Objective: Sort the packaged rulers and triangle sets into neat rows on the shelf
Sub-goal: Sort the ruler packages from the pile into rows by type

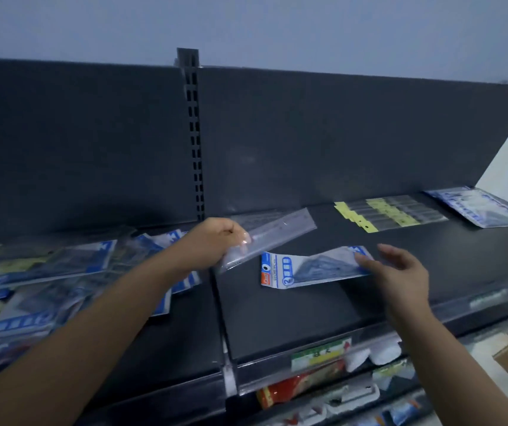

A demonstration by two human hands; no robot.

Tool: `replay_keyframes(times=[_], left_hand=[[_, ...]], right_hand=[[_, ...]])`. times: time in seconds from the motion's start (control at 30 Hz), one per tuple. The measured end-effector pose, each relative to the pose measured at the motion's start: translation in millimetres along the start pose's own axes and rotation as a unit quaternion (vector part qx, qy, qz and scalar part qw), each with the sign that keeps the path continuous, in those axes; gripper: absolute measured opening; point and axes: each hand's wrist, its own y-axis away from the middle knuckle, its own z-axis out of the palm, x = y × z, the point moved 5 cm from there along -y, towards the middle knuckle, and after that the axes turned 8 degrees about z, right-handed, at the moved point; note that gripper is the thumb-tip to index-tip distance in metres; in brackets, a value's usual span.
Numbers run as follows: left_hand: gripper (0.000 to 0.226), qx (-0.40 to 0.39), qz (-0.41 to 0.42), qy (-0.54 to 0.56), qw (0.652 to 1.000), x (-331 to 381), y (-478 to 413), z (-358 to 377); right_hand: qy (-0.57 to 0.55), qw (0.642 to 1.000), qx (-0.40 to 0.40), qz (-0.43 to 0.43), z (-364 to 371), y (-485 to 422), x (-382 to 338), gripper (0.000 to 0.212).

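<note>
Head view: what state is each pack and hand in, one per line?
left hand: grips clear ruler pack
clear ruler pack: held, tilted over the shelf
right hand: touches triangle set pack at its right end
triangle set pack: buckled, mid-shelf
yellow-tagged ruler packs: flat, in a row
far-right blue pack: flat
left pile: jumbled

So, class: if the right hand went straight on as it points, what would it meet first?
Probably the blue triangle set, just ahead of the right hand; whether they touch is unclear.
</note>
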Motion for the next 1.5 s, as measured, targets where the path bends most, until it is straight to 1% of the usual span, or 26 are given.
replay_keyframes(times=[0.03,0.07,0.1,0.13,0.2,0.27,0.33,0.4,0.47,0.57,0.6,0.67,0.7,0.77,0.9,1.03,1.07,1.1,1.17,1.23,1.27,1.33,1.37,1.43,1.5], left_hand=[[0.021,0.001,0.005,-0.008,1.0,5.0,-6.6,11.5],[0.021,0.002,0.01,-0.017,1.0,8.4,-12.7,21.4],[0.022,0.005,0.014,-0.027,1.0,10.6,-18.2,30.2],[0.023,0.012,0.018,-0.039,0.999,11.6,-23.3,37.1],[0.021,0.031,0.018,-0.062,0.997,10.6,-31.1,44.7],[0.013,0.044,0.005,-0.08,0.996,7.8,-38.1,48.7],[0.008,0.051,-0.013,-0.104,0.993,3.1,-45.1,47.5],[0.01,0.057,-0.035,-0.116,0.991,-2.7,-52.2,43.2],[0.013,0.061,-0.045,-0.116,0.99,-6.6,-60.4,39.8],[0.003,0.06,-0.052,-0.124,0.989,-14.3,-75.9,37.4],[0.001,0.063,-0.052,-0.131,0.988,-17.1,-81.4,35.7],[0.003,0.074,-0.045,-0.157,0.984,-22.9,-92.6,30.4],[0.004,0.077,-0.038,-0.177,0.981,-24.7,-97.5,28.3],[0.005,0.074,-0.023,-0.211,0.975,-28.2,-106.0,25.9],[0.009,0.045,-0.019,-0.275,0.96,-38.2,-118.9,22.1],[0.012,0.029,0.004,-0.381,0.924,-34.3,-126.9,19.7],[0.013,0.036,0.016,-0.382,0.924,-30.4,-129.5,20.5],[0.014,0.045,0.031,-0.357,0.932,-25.1,-132.6,23.0],[0.03,0.057,0.044,-0.236,0.969,-9.7,-140.9,31.6],[0.046,0.025,0.007,-0.093,0.995,6.9,-149.6,48.0],[0.049,-0.008,-0.016,-0.056,0.998,15.4,-153.9,58.7],[0.048,-0.077,-0.035,-0.055,0.995,32.6,-163.8,82.1],[0.041,-0.105,-0.034,-0.059,0.992,41.0,-169.1,94.3],[0.027,-0.148,-0.031,-0.05,0.987,55.7,-179.8,119.3],[0.025,-0.175,-0.033,-0.057,0.982,68.0,-190.2,145.4]], right_hand=[[0.023,0.999,-0.032,0.012,-1.9,-9.1,-0.2,0.05],[0.041,0.996,-0.075,0.031,-1.5,-15.7,-0.1,0.058],[0.056,0.989,-0.126,0.048,0.3,-19.9,-0.1,0.055],[0.067,0.98,-0.179,0.055,3.0,-22.9,-0.5,0.041],[0.079,0.965,-0.247,0.043,8.2,-24.2,-2.5,0.009],[0.06,0.957,-0.28,0.044,10.5,-29.3,-4.2,0.009],[0.033,0.948,-0.307,0.073,11.3,-33.6,-4.9,0.008],[0.021,0.937,-0.333,0.1,10.9,-39.2,-3.7,0.008],[0.012,0.929,-0.352,0.111,9.3,-45.8,-5.1,0.01],[0.013,0.91,-0.395,0.123,8.0,-56.1,-7.2,0.018],[0.021,0.9,-0.415,0.132,8.1,-57.9,-6.8,0.026],[0.045,0.881,-0.446,0.148,8.4,-63.5,-5.9,0.043],[0.057,0.875,-0.457,0.15,8.8,-66.8,-7.1,0.047],[0.067,0.868,-0.47,0.145,11.7,-73.4,-12.5,0.05],[0.038,0.876,-0.457,0.148,22.1,-89.7,-20.3,0.043],[0.023,0.883,-0.441,0.156,31.7,-100.6,-21.3,0.045],[0.018,0.886,-0.435,0.158,32.5,-102.7,-21.5,0.046],[0.014,0.889,-0.43,0.159,32.8,-104.6,-21.9,0.047],[0.006,0.894,-0.42,0.157,31.9,-108.6,-23.5,0.046],[-0.001,0.898,-0.411,0.155,27.7,-114.4,-26.4,0.046],[-0.006,0.9,-0.407,0.154,24.1,-118.5,-28.5,0.046],[-0.023,0.904,-0.398,0.153,13.0,-128.5,-33.3,0.043],[-0.032,0.905,-0.397,0.151,5.7,-134.1,-35.8,0.041],[-0.046,0.905,-0.397,0.147,-12.6,-146.6,-41.0,0.035],[-0.047,0.902,-0.406,0.143,-34.6,-160.4,-45.4,0.037]])
